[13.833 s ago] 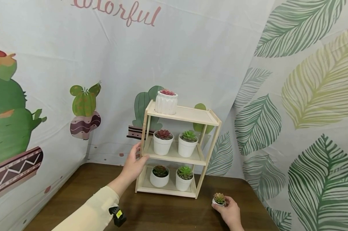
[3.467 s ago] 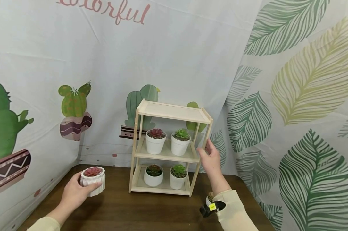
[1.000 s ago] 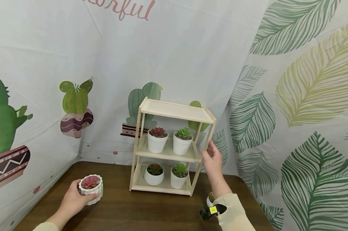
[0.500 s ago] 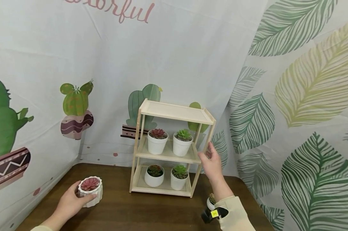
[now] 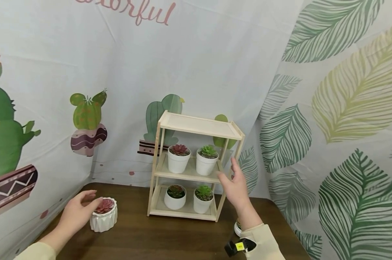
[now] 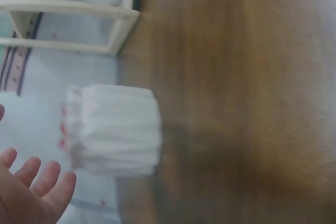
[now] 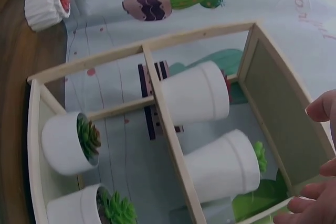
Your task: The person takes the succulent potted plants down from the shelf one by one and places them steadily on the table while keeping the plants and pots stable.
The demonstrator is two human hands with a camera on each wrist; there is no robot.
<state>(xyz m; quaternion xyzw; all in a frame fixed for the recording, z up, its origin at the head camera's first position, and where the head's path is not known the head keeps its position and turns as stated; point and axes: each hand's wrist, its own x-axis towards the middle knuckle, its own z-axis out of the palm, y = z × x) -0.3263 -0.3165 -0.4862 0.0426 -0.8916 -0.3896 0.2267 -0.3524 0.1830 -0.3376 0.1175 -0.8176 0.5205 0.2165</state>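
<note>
A white fluted pot with a pink succulent (image 5: 104,221) stands upright on the dark wooden table (image 5: 163,240), left of a pale wooden rack (image 5: 199,123). Just above and left of its rim is my left hand (image 5: 74,216), fingers loosely bent; in the left wrist view these fingers are apart from the pot. My right hand (image 5: 237,187), thumb and fingers spread, is by the rack's right post, holding nothing. On the middle shelf are pots with a red succulent (image 5: 178,161) and a green succulent (image 5: 207,165); the bottom shelf bears a dark succulent pot (image 5: 175,200) and another green one (image 5: 203,203).
A small potted succulent (image 5: 237,229) on the table is mostly hidden behind my right forearm. Hanging cloth (image 5: 196,54) printed with cacti and leaves encloses the table's back and sides. A black band (image 5: 239,247) sits on my right wrist.
Earlier the pink succulent pot went from the rack's top to the table in my left hand. Within the last half second that hand let go and lifted; my right hand came off the rack's post.
</note>
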